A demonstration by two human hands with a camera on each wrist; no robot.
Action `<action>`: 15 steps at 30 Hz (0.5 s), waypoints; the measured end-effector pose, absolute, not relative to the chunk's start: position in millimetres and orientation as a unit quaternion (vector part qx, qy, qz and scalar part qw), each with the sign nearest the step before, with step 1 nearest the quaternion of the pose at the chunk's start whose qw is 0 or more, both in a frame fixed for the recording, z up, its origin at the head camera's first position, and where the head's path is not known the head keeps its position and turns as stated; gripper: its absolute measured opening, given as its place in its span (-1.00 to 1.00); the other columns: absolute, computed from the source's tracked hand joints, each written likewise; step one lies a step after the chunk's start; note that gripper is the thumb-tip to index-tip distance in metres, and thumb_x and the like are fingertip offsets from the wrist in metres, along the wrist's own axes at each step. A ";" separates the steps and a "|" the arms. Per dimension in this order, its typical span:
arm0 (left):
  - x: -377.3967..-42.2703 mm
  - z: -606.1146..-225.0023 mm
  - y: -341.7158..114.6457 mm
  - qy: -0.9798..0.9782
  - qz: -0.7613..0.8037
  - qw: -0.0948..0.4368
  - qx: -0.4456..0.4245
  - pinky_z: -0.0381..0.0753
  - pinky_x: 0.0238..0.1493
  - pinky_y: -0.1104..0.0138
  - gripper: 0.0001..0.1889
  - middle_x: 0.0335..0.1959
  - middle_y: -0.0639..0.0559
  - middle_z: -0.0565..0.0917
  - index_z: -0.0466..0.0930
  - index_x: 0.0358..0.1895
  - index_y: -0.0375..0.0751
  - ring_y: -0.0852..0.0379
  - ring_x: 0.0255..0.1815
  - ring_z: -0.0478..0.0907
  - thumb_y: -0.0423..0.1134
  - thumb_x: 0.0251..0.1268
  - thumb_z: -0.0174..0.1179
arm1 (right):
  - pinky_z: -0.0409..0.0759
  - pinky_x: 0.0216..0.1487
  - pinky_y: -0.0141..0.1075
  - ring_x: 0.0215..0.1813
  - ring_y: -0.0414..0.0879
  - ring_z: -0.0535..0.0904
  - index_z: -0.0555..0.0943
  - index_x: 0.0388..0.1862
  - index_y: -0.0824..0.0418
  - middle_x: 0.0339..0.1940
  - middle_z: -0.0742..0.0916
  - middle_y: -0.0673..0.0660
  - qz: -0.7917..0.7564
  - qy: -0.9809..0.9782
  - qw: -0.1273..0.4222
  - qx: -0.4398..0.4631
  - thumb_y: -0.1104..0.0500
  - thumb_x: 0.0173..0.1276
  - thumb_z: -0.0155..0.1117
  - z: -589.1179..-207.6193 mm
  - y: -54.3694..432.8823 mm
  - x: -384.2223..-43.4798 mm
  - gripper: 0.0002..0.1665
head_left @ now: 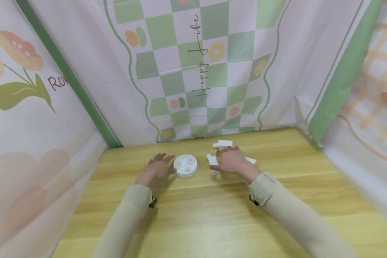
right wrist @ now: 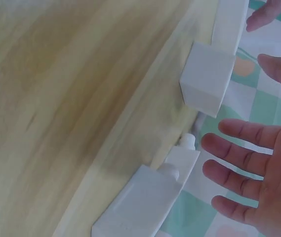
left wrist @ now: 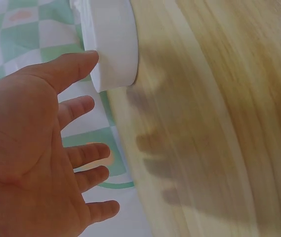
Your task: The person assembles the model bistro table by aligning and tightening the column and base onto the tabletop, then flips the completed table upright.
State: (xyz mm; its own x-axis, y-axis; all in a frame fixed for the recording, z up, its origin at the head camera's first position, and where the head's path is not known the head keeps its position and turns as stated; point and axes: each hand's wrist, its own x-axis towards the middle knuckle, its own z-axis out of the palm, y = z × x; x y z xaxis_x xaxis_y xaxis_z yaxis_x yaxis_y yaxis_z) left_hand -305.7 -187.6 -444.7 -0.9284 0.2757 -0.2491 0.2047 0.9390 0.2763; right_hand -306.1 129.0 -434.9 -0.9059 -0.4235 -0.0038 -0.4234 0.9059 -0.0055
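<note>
A round white disc (head_left: 182,160) with three round sockets in its top lies on the table. My left hand (head_left: 158,167) is spread just left of it, palm towards it. In the left wrist view its thumb overlaps the disc's side wall (left wrist: 113,44); whether they touch I cannot tell. Three white blocks, at least two with a knob on one end, lie right of the disc: one at the back (head_left: 225,143), one nearest the disc (head_left: 213,161), and one mostly hidden (head_left: 251,160). Over them hovers my right hand (head_left: 231,160), fingers apart, gripping nothing.
The wood-grain table (head_left: 206,222) ends at a hanging checkered cloth (head_left: 193,71) behind the parts. Printed cloth also hangs along the left side (head_left: 22,136) and the right side (head_left: 367,136).
</note>
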 end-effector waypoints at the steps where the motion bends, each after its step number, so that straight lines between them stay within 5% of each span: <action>1: -306.0 -445.1 -187.3 0.974 0.122 0.144 0.125 -0.20 0.58 -0.26 -0.27 0.63 -0.27 -0.03 0.05 0.59 0.11 -0.29 0.66 -0.21 0.18 0.46 0.05 | 0.50 0.16 0.20 0.08 0.21 0.62 0.63 0.12 0.17 -0.04 0.76 0.24 0.000 0.976 0.002 -0.216 -0.48 0.27 0.12 -435.8 128.4 -305.8 -0.17; 15: -304.2 -446.2 -182.3 0.968 0.153 0.157 0.121 -0.14 0.57 -0.27 -0.25 0.65 -0.21 -0.06 0.08 0.59 0.16 -0.24 0.67 -0.24 0.22 0.42 0.08 | 0.45 0.22 0.16 -0.07 0.15 0.62 0.65 -0.10 0.23 -0.25 0.75 0.17 -0.019 0.985 0.038 -0.168 -0.50 0.04 0.33 -447.0 118.6 -301.5 -0.14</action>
